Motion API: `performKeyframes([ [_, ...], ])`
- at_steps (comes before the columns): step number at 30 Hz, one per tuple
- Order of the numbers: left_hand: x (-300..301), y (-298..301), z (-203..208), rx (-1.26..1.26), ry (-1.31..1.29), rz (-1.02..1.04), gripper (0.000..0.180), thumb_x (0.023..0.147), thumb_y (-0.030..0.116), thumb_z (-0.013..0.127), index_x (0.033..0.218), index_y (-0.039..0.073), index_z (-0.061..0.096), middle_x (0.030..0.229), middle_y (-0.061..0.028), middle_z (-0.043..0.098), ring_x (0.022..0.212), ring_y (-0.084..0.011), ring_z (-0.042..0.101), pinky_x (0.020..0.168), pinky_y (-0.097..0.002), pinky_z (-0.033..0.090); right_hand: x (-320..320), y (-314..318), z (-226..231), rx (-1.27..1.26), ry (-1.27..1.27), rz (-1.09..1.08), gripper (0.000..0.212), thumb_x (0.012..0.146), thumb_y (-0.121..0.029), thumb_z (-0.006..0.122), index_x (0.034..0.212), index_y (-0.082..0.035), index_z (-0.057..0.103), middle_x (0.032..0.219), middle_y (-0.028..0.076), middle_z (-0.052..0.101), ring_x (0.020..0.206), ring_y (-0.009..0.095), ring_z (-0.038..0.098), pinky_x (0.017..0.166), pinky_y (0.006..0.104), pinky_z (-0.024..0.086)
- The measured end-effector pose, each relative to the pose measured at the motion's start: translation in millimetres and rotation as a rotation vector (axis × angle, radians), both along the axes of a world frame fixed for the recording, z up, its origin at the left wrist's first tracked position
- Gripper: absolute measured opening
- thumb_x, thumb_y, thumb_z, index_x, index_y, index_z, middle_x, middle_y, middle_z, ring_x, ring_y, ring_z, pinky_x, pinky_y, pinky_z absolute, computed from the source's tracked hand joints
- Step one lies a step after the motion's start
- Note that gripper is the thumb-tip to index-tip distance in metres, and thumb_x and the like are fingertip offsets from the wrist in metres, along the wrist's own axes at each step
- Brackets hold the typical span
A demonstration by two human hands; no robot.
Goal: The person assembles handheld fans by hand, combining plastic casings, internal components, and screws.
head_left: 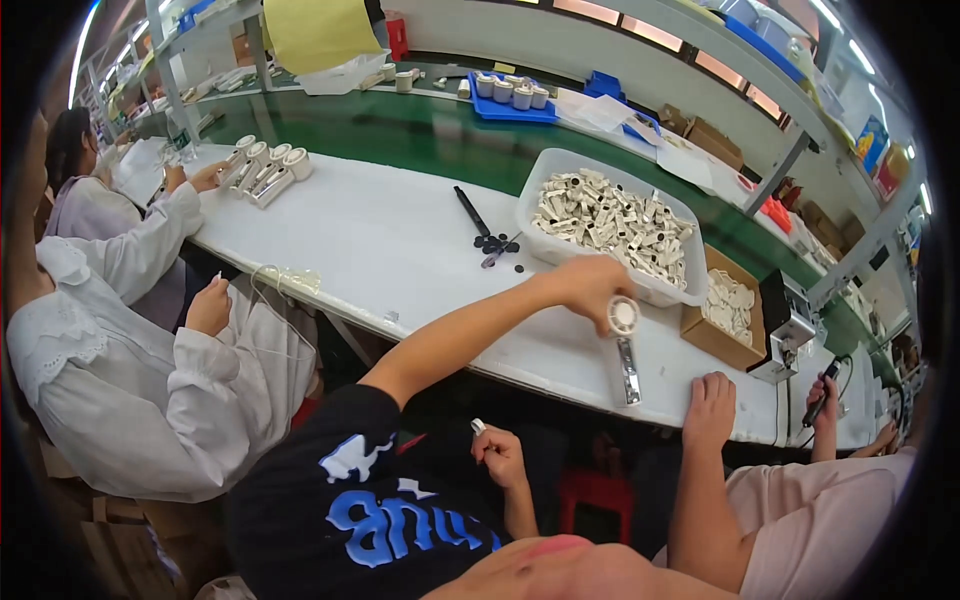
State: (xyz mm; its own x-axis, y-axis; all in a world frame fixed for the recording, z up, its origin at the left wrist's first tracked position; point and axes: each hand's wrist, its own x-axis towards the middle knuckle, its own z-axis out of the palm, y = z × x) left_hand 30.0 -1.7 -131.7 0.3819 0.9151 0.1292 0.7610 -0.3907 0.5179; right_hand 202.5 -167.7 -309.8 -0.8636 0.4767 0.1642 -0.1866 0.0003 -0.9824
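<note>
A white bench (400, 230) runs across a workshop, with a green belt (420, 135) along its far edge and a blue tray (516, 115) of white cups beyond. Near the bench's front edge, right of its middle, the left hand (598, 288) has its fingers clamped around the head of a white fan (627, 352); the handle points toward that edge, its inside exposed. Whether the handle's end touches the bench, I cannot tell. The right hand (500, 456), below the front edge, pinches a small white piece (478, 427), thumb and finger together on it. Behind the fan stands a tub (530, 225) of white parts (610, 225), with a carton (718, 348) to its right. A black tool (468, 210) and black bits (495, 243) lie left of the tub. More fans (270, 172) rest at the bench's left end.
</note>
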Motion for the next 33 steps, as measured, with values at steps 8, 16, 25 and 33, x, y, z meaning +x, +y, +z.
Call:
performKeyframes([
  [8, -61, -95, -42, 0.191, -0.550, 0.553, 0.058, 0.058, 0.013, 0.079, 0.114, 0.005, 0.067, 0.110, -0.0132, 0.061, 0.104, -0.0293, 0.061, 0.090, -0.0347, 0.050, 57, 21, 82, -0.010, 0.299, -0.390, 0.028, 0.096, -0.008, 0.048, 0.117, 0.005, 0.062, 0.085, 0.011, 0.060, 0.075, 0.017, 0.055, 0.067, 0.0287, 0.045],
  [16, -34, -97, -86, 0.310, -0.854, 0.688, 0.069, 0.068, 0.001, 0.067, 0.136, 0.001, 0.051, 0.130, -0.0160, 0.058, 0.119, -0.0260, 0.057, 0.101, -0.0360, 0.045, 36, 105, 124, 0.315, -0.362, -0.861, 0.042, 0.090, -0.007, 0.068, 0.128, -0.002, 0.051, 0.082, 0.004, 0.056, 0.067, 0.011, 0.047, 0.062, 0.0238, 0.041],
  [25, -33, -109, -94, 0.275, -0.829, 0.711, 0.070, 0.071, -0.001, 0.059, 0.139, -0.001, 0.045, 0.136, -0.0193, 0.054, 0.125, -0.0301, 0.053, 0.106, -0.0384, 0.041, 39, 126, 101, 0.924, -0.457, -1.024, 0.014, 0.084, -0.009, 0.073, 0.096, -0.002, 0.069, 0.082, 0.009, 0.062, 0.073, 0.014, 0.057, 0.067, 0.0247, 0.045],
  [33, -25, -105, -72, 0.213, -0.710, 0.678, 0.069, 0.070, -0.004, 0.052, 0.139, -0.003, 0.042, 0.133, -0.0219, 0.053, 0.128, -0.0320, 0.050, 0.111, -0.0394, 0.035, 44, 116, 113, 0.658, -0.587, -1.100, 0.018, 0.082, -0.005, 0.073, 0.099, -0.002, 0.072, 0.089, 0.007, 0.067, 0.074, 0.013, 0.058, 0.068, 0.0248, 0.045],
])
